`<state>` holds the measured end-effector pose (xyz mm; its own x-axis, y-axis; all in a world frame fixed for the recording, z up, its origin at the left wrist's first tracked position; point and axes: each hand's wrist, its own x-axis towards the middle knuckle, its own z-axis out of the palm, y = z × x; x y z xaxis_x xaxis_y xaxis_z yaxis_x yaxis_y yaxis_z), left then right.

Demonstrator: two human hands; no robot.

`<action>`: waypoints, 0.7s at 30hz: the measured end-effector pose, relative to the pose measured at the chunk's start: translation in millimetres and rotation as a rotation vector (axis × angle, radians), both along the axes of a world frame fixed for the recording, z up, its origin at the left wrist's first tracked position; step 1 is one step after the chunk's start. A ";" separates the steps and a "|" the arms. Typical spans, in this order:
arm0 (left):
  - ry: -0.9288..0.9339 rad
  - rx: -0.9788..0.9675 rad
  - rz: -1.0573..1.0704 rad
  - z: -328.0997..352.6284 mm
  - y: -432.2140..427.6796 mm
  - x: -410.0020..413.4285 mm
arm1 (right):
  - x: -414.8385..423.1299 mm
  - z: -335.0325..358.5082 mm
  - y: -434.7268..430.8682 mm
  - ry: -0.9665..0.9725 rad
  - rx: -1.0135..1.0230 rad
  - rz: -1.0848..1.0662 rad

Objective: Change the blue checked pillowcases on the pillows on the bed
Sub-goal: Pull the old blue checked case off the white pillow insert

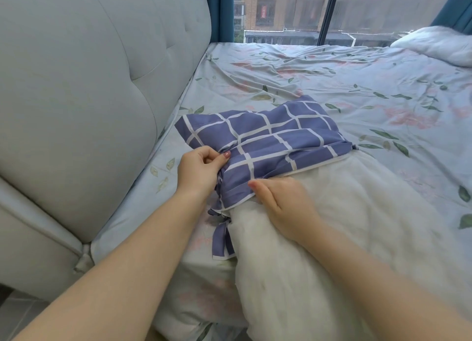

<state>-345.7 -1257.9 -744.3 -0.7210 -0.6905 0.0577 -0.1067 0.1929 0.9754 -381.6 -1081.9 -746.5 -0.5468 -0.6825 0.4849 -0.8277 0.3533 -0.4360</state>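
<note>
A person strips a blue checked pillowcase from a white pillow on a bed beside a large window. The left hand pinches a bunch of the case's fabric near its open end, while the right hand lies flat on the bare pillow at the hem, fingers extended and gripping nothing. The case now covers only the pillow's far end, toward the padded grey headboard, and its fabric ties hang loose at the near corner. Most of the pillow lies uncovered across the near side of the bed. By the look of it, removal of this case is well past halfway; pulling it clear and fitting a replacement remain, and no fresh case is in view. A white bundle, either bedding or a second pillow, rests at the far corner. The bed wears a rumpled pale sheet printed with leaves and pink flowers. Teal curtains frame the glass, beyond which stands a brick building.
</note>
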 end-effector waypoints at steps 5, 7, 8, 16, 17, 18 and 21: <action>0.034 -0.032 0.021 5.2 -4.0 -1.6 | 1.9 12.0 10.0 -0.193 -0.034 0.022; 0.044 -0.028 0.032 6.7 -5.0 -1.5 | 4.0 16.1 12.9 -0.265 -0.045 0.041; 0.049 -0.027 0.039 7.0 -6.1 -1.6 | 4.7 18.2 13.8 -0.300 -0.048 0.051; 0.042 -0.103 0.073 5.0 -12.2 -5.7 | 3.5 21.8 17.6 -0.507 -0.093 0.071; 0.037 -0.118 0.057 6.0 -12.7 -5.2 | 4.4 21.5 18.3 -0.509 -0.091 0.074; 0.043 -0.130 0.048 8.1 -13.2 -4.0 | 5.5 20.6 18.4 -0.509 -0.087 0.078; 0.089 -0.132 0.078 17.9 -16.7 1.7 | 7.6 14.4 16.7 -0.513 -0.071 0.098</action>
